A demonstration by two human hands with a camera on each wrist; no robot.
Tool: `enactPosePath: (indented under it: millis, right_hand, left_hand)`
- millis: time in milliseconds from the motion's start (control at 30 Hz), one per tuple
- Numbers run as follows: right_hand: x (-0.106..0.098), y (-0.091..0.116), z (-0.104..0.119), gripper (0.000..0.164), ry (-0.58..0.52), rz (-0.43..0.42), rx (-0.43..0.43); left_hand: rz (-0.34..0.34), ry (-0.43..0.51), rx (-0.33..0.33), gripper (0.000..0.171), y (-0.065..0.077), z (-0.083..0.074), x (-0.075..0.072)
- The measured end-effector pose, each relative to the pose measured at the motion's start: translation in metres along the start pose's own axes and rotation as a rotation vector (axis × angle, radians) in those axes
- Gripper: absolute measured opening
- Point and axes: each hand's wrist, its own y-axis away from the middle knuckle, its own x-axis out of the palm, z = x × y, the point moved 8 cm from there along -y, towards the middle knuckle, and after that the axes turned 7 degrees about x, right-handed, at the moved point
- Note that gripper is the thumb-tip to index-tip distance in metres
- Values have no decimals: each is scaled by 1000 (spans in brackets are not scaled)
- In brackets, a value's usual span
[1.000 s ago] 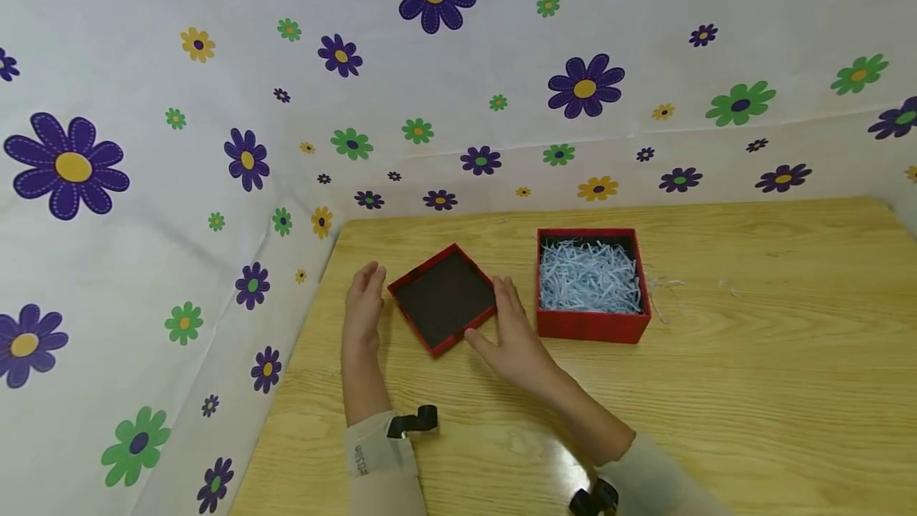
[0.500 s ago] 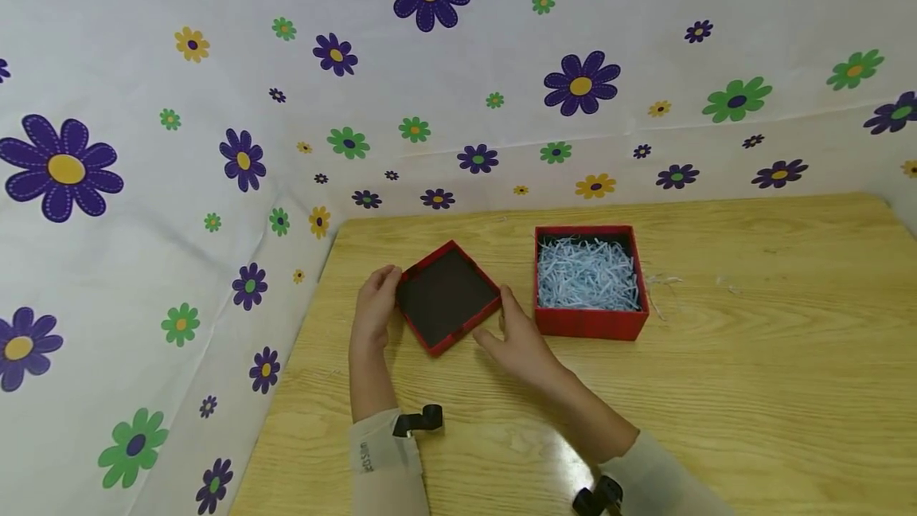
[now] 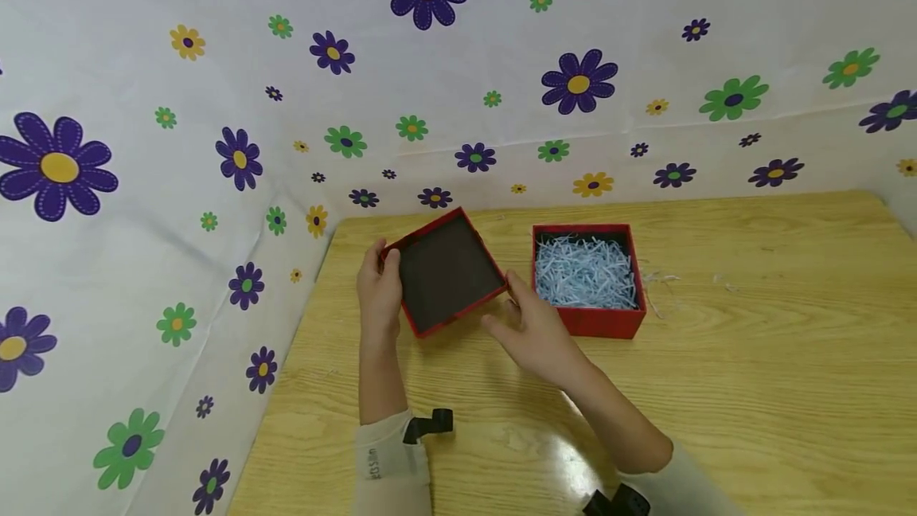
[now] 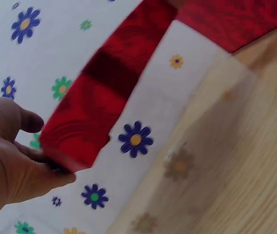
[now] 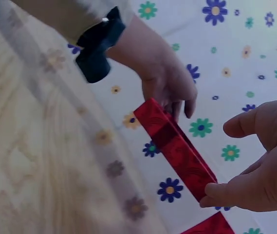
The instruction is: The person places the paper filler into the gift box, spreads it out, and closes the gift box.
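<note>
A shallow red box lid (image 3: 451, 273) with a dark inside is tilted in the head view, its inside toward the camera. My left hand (image 3: 380, 289) grips its left corner between thumb and fingers. In the left wrist view, the lid's red side wall (image 4: 99, 87) runs up and away from the left hand (image 4: 11, 151). My right hand (image 3: 537, 333) touches the opposite corner with its fingertips, the thumb held apart. The right wrist view shows these fingertips (image 5: 210, 195) at the end of the lid's side (image 5: 177, 151).
A red box (image 3: 598, 323) filled with pale blue shredded paper (image 3: 583, 271) stands right of the lid on the wooden table (image 3: 752, 341). Some loose paper shreds (image 3: 662, 278) lie beside it. A white flowered cloth (image 3: 501, 46) hangs behind and at the left.
My left hand has come in from the left and taken hold of the lid's corner. The lid has risen and tilted toward the camera. My right fingertips stay at its right corner.
</note>
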Motion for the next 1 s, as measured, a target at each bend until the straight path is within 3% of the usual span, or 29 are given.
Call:
enactPosePath:
  millis: [167,333,533,700,900,1000]
  right_hand:
    - [-15,5,3,79,-49,12,3]
    - [-26,8,8,72,-54,20,5]
    - [-43,5,8,56,-15,-60,-28]
    - [-60,0,3,49,-47,-135,-23]
    - [-81,-2,-5,50,-147,-105,9]
    - [-96,-1,-5,51,-216,-106,-16]
  left_hand:
    - [-66,18,43,56,1,-7,19]
    - [-45,114,26,52,4,-12,24]
    - [13,251,25,48,11,-29,27]
    - [85,361,12,49,16,-38,42]
    - [177,378,69,53,23,-47,60]
    - [244,365,111,53,27,-51,72]
